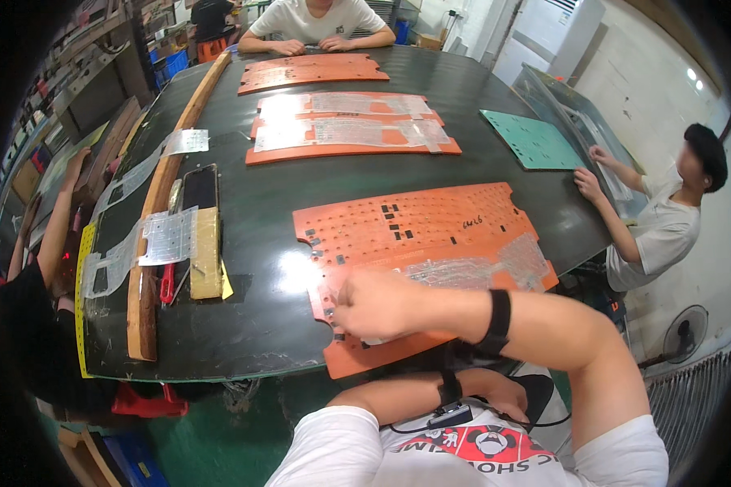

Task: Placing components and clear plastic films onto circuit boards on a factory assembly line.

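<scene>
An orange perforated board [414, 219] with small black patches lies at the near side of the dark table. A clear plastic sheet [520, 260] rests over its right and lower part. My right hand [378, 304] reaches across to the board's near left end. Its fingers are curled together at the edge; anything between them is too small or hidden to make out. Below the table edge my left hand [505, 394] sits close to my body, under the right arm. The left fingers are mostly hidden.
Farther off lie orange boards [353, 150] with clear sheets, another orange board [313, 71] and a green board [532, 140]. A long wooden bar [142, 300], a phone [201, 188], a yellow block [206, 260] and a red-handled tool [167, 282] are leftward. Co-workers sit around the table.
</scene>
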`<state>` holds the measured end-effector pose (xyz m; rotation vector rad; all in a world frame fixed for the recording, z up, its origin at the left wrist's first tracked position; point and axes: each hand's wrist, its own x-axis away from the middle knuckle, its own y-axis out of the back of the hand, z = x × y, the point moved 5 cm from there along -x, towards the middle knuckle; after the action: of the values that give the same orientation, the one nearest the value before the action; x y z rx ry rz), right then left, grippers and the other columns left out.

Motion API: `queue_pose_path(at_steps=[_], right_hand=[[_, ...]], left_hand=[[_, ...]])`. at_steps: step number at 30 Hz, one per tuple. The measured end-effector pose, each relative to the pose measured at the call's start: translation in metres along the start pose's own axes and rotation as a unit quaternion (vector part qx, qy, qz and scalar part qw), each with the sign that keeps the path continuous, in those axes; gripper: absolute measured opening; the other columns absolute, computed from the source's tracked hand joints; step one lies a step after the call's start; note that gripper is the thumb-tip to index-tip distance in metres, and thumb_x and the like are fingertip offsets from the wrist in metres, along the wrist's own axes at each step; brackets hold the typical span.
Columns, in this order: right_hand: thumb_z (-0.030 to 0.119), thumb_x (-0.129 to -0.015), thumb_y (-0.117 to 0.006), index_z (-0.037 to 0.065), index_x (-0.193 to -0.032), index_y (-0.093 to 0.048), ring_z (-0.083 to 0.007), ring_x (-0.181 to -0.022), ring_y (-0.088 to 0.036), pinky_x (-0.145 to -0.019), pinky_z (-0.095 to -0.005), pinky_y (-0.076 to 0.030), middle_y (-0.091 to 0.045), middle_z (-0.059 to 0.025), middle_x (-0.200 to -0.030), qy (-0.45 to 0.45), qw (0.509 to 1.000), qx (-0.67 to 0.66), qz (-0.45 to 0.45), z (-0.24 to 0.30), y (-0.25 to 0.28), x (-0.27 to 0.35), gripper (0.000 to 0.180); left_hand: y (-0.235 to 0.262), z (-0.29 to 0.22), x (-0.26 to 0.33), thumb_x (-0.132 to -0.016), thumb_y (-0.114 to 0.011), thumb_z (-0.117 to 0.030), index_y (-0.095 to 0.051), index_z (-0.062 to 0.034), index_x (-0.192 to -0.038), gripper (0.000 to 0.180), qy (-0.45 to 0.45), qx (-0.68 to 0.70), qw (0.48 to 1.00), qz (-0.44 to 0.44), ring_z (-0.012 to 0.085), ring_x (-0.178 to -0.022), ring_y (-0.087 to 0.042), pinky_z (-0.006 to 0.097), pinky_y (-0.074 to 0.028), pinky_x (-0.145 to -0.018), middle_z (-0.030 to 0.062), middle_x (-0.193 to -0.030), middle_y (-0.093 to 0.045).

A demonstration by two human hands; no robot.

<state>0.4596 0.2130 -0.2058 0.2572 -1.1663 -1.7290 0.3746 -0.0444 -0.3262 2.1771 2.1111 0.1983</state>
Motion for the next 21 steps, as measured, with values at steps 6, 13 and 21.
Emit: queue_pose_path(at_steps=[6, 13, 21], right_hand=[[0.021, -0.078, -0.055, -0.002, -0.072, -0.062, -0.0106, -0.059, -0.052, -0.054, -0.0273, -0.045, -0.055, -0.0042, -0.062, -0.097, 0.990, -0.063, 0.084, -0.070, 0.121, 0.034, 0.025], [0.017, -0.075, -0.056, -0.002, -0.068, -0.058, -0.0105, -0.053, -0.052, -0.048, -0.0270, -0.048, -0.052, -0.0015, -0.059, -0.262, 0.952, 0.070, -0.138, -0.176, 0.315, 0.137, 0.020], [0.016, -0.071, -0.054, 0.000, -0.060, -0.057, -0.0141, -0.042, -0.051, -0.039, -0.0284, -0.044, -0.053, -0.0047, -0.052, -0.369, 0.859, 0.224, -0.277, -0.203, 0.437, 0.269, 0.019]], left_hand=[[0.001, 0.001, -0.005, -0.087, -0.055, -0.041, -0.063, 0.0043, -0.089, 0.046, 0.013, 0.039, 0.999, 0.027, 0.0155, -0.072, -0.054, 0.032, -0.042, -0.064, 0.0077, -0.075, -0.061], [0.011, 0.013, -0.027, -0.089, -0.052, -0.040, -0.061, 0.0043, -0.088, 0.045, 0.001, 0.030, 0.998, 0.053, 0.0136, -0.069, -0.051, 0.031, -0.041, -0.063, 0.0061, -0.071, -0.059], [0.028, 0.019, -0.047, -0.095, -0.032, -0.047, -0.059, 0.0025, -0.077, 0.059, 0.027, 0.067, 0.996, 0.047, 0.0171, -0.068, -0.048, 0.032, -0.039, -0.071, 0.0070, -0.067, -0.054]])
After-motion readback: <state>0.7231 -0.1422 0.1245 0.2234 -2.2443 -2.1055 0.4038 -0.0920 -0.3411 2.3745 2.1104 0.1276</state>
